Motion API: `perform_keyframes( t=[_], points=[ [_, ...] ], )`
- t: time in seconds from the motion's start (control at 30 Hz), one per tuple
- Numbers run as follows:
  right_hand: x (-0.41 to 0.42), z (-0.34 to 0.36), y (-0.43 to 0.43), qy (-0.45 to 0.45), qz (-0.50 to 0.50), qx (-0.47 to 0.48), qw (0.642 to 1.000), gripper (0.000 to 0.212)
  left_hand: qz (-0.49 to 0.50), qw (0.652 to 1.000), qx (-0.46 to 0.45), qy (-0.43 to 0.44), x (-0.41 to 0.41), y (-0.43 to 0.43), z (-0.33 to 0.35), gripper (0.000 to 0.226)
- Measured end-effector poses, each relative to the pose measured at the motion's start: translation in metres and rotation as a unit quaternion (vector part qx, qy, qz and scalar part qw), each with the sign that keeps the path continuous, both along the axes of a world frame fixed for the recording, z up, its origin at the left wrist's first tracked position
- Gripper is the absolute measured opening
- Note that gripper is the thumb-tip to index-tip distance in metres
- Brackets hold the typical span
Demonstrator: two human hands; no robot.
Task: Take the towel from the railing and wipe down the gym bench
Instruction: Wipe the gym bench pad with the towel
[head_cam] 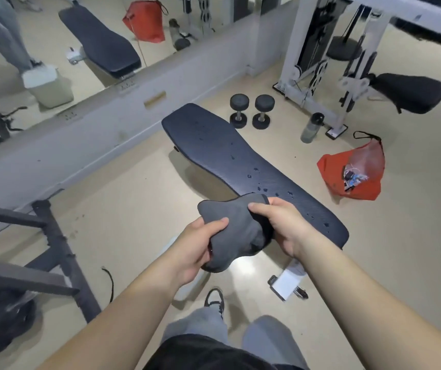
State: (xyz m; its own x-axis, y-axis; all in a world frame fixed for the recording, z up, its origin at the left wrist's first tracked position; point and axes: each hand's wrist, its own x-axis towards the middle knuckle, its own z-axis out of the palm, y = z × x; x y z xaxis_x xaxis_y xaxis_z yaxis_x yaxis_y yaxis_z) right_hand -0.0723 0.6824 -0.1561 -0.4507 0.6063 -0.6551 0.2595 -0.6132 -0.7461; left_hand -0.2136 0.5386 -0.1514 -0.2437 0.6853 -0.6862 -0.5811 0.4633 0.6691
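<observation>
- The towel (236,231), dark grey and bunched into a loose wad, is held up in front of the person, over the near end of the gym bench and clear of its surface as far as the view lets one judge.
- The left hand (196,248) grips the lower left part of the towel, thumb on top and fingers curled under the cloth.
- The right hand (280,222) grips the upper right part, thumb pressed on the fabric and fingers wrapped behind it; both hands are closed on the towel, with cloth bulging between them.
- The gym bench (230,156) is a long dark padded board that runs from the near right away to the upper left; water droplets (256,170) are scattered along its middle and near part.
- A white bench foot (287,283) shows on the floor below the near end.
- Two dumbbells (251,110) stand upright side by side on the floor just beyond the bench's far end.
- A dark water bottle (312,128) stands to the right of them, near the white frame of a weight machine (320,49).
- A red drawstring bag (352,169) lies on the floor to the right of the bench, well apart from it.
- A dark metal railing (53,252) crosses the lower left.
- A wall mirror (53,36) at the upper left reflects the bench and bag.
</observation>
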Motion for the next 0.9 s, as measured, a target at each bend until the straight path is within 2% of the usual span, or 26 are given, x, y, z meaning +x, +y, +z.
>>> perform_keyframes(
  t=[0.1,0.17,0.3,0.43,0.57,0.67,0.8,0.9],
  points=[
    [-0.015,-0.002,0.039,0.0,-0.006,-0.005,1.0,0.007,-0.021,1.0,-0.001,0.0,-0.025,0.043,-0.002,0.034],
    [-0.019,-0.005,0.065,0.005,-0.023,-0.006,1.0,0.004,-0.035,0.999,-0.008,-0.009,-0.033,0.075,0.001,0.035],
    [-0.024,-0.02,0.123,0.002,-0.042,-0.02,0.999,0.008,-0.07,0.998,-0.009,-0.002,-0.043,0.142,0.0,0.033],
    [-0.033,-0.038,0.183,-0.03,-0.003,-0.068,0.997,0.045,-0.056,0.998,-0.016,0.0,-0.055,0.203,-0.002,0.029],
    [-0.051,-0.042,0.229,-0.056,0.067,-0.121,0.989,0.06,-0.057,0.998,-0.013,0.0,-0.069,0.246,0.002,0.03],
    [-0.073,-0.033,0.251,-0.045,0.085,-0.125,0.987,0.051,-0.027,0.999,-0.017,0.015,-0.086,0.273,0.006,0.03],
    [-0.109,-0.028,0.276,0.02,0.029,-0.078,0.996,0.033,-0.028,0.999,-0.018,0.04,-0.12,0.303,0.004,0.026],
    [-0.14,-0.024,0.287,0.044,0.024,-0.05,0.997,0.024,-0.031,0.998,-0.042,0.042,-0.155,0.316,-0.002,0.03]
  ],
)
